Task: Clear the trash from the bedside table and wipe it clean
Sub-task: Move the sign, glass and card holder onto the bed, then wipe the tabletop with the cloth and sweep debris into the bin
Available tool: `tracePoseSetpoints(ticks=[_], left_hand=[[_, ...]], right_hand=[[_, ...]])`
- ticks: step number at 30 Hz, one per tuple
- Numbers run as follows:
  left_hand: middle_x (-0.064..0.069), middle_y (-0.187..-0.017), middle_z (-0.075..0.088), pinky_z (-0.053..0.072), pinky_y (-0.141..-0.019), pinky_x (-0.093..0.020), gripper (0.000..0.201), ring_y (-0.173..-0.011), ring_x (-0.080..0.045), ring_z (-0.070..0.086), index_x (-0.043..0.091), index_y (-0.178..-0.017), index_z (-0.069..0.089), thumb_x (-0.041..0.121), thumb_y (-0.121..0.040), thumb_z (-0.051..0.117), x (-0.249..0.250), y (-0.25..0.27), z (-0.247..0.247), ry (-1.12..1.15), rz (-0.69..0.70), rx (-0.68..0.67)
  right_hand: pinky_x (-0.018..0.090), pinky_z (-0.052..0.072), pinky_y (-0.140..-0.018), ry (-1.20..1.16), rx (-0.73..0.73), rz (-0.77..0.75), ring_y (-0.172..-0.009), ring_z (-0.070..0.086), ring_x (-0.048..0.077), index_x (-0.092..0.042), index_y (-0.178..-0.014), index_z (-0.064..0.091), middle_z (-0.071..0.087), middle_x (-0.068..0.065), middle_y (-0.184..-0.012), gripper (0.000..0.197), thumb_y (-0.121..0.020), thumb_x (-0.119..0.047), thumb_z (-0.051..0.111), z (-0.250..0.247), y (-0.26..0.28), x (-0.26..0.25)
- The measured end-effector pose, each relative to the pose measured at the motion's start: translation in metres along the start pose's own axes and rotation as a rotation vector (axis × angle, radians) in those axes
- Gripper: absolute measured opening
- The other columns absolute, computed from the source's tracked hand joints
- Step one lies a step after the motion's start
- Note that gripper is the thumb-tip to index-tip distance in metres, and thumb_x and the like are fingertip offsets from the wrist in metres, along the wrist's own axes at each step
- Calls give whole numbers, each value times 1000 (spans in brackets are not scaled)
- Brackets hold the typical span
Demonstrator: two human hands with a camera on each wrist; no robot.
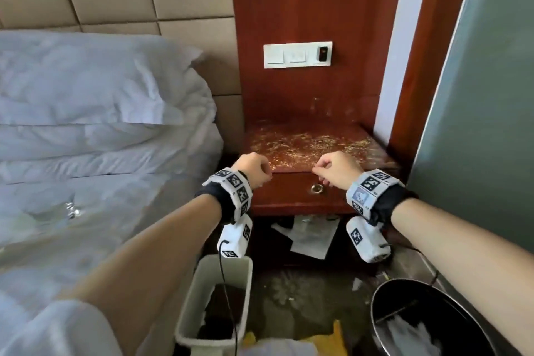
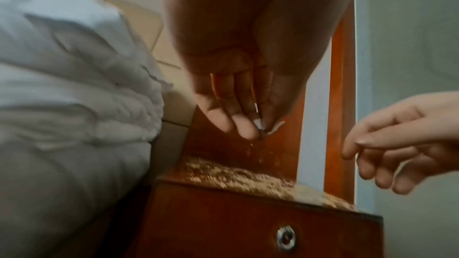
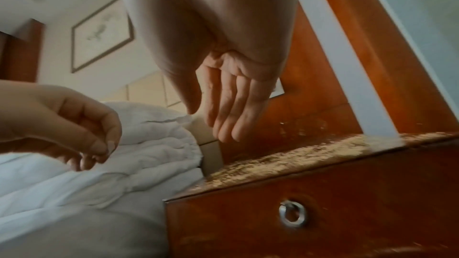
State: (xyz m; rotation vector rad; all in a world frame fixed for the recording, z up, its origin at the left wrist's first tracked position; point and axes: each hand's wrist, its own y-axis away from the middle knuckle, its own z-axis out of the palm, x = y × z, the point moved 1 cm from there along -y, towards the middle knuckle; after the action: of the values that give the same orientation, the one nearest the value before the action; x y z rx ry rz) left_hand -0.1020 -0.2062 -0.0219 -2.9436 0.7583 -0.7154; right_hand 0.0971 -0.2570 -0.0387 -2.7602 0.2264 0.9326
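Observation:
The bedside table [image 1: 306, 144] is reddish wood, and its top shows pale golden scuffed patches [image 2: 236, 174] with no loose object on it. Both hands hover just above its front edge. My left hand [image 1: 255, 167] is over the left corner, fingers loosely curled down with the thumb near the fingertips [image 2: 248, 125], holding nothing I can see. Over the right part of the edge my right hand [image 1: 338, 167] hangs with relaxed, nearly straight fingers [image 3: 231, 121], also holding nothing. The drawer front below has a metal ring pull [image 1: 317, 188].
A white rectangular bin [image 1: 213, 298] stands on the floor by the bed, and a round black bin [image 1: 427, 318] holding white material is at the right. Papers [image 1: 312, 237] lie under the table. White pillows [image 1: 86, 95] crowd the left, and a glass panel [image 1: 476, 124] the right.

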Motion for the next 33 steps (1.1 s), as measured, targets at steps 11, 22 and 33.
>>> tracePoseSetpoints(ticks=[11,22,33], left_hand=[[4,-68,63,52,-80,-29,9,-78,-18,63,11,-84,70,10,-81,62,-16,-87,121,71,-55,-304],[-1,-89,62,51,-83,-32,25,-91,-20,61,13,-94,66,30,-78,73,-56,-106,168,89,-169,-425],[-3,-80,62,50,-76,-30,13,-81,-18,60,16,-84,62,28,-83,69,-166,-53,209,182,-448,-458]], right_hand=[[40,56,-80,19,-55,188,-77,68,25,-18,-74,66,72,6,-77,12,-86,-20,62,26,-53,95],[38,55,-81,9,-224,208,-74,66,21,-15,-77,66,69,5,-74,14,-88,-19,60,79,-69,123],[37,57,-78,15,-487,203,-74,68,27,-12,-82,65,72,13,-82,13,-90,-20,60,198,-64,117]])
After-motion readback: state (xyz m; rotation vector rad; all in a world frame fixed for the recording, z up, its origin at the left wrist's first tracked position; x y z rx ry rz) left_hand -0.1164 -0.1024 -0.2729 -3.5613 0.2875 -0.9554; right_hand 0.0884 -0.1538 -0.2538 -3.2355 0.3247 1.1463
